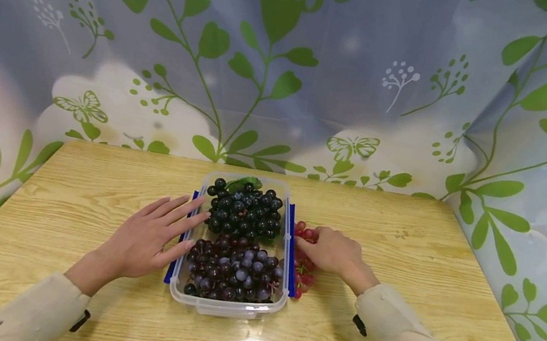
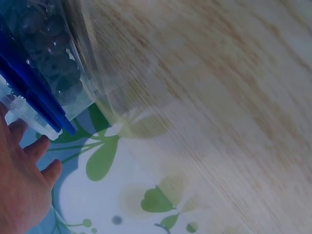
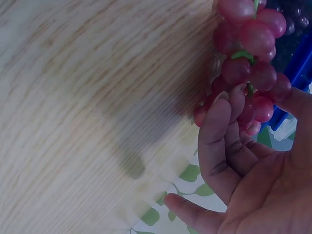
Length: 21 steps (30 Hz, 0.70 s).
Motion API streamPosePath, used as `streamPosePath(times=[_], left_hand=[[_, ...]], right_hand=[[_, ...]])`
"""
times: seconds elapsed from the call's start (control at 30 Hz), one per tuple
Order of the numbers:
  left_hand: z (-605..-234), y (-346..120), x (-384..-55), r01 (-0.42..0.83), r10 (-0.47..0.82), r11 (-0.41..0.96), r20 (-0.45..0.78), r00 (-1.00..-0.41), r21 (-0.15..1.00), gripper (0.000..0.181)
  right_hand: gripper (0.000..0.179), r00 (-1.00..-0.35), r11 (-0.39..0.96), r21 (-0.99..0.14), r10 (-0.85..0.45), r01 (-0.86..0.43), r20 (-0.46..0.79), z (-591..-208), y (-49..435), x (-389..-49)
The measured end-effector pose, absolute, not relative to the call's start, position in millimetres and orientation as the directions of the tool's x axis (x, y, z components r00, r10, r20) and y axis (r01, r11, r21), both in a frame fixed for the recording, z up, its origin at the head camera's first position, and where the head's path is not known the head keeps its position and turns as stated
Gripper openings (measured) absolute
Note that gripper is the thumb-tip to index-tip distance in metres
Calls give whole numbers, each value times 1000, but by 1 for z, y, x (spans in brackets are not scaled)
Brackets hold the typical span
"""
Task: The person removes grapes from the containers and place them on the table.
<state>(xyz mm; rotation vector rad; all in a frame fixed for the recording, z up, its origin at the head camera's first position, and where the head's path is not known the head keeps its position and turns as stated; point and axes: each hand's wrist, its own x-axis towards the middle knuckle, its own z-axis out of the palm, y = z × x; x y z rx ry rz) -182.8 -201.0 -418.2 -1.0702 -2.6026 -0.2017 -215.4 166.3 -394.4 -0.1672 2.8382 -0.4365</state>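
A clear plastic container [image 1: 226,308] with blue side clips stands on the table. Inside it, a bunch of black grapes [image 1: 246,213] with a green leaf fills the far part. Dark purple grapes [image 1: 237,274] fill the near part. My left hand [image 1: 149,237] lies along the container's left side, fingers straight and spread, fingertips over the rim. On the other side my right hand [image 1: 337,254] grips a bunch of red grapes [image 1: 303,280] beside the right blue clip. In the right wrist view, fingers and thumb curl round the lower end of these red grapes [image 3: 256,39].
The wooden table [image 1: 408,261] reaches back to a hanging cloth [image 1: 349,87] printed with green leaves and butterflies. More of the cloth hangs at the left and right sides. A blue clip [image 2: 36,85] juts from the container's side in the left wrist view.
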Motion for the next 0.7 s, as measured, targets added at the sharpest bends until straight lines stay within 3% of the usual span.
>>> streamPosePath(times=[0.33,0.7], left_hand=[[-418,-200,-183,715,661,699,367,-654,15,55],[-418,-201,-183,709,658,705,349,-667,26,55]], right_hand=[[59,-955,947,-315,-152,-67,-255,-398,167,-215],[46,-953,931,-359,-166,-67,-253,-401,169,-211]])
